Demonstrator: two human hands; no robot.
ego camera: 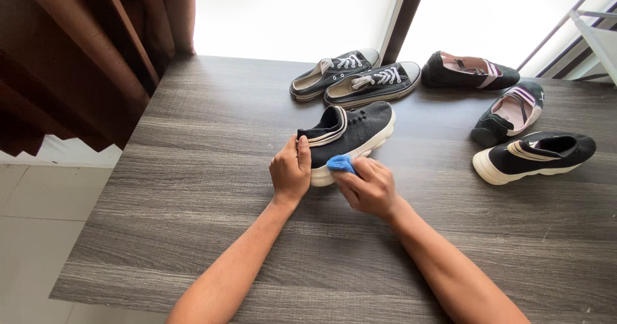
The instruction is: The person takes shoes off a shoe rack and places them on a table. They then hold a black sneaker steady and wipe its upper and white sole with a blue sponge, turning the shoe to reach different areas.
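Observation:
A black knit slip-on shoe (355,131) with a cream sole lies on the grey wood-grain table (193,189), toe pointing to the far right. My left hand (290,171) grips its heel end, thumb up along the collar. My right hand (367,186) holds a small blue cloth (340,163) pressed against the side of the sole near the heel.
A matching black slip-on (536,156) lies at the right. Two black lace-up sneakers (357,76) sit at the far edge, with two black flat shoes with pink lining (472,71) (511,112) beyond. Brown curtains (83,54) hang at the left; a white rack (594,31) stands at the right.

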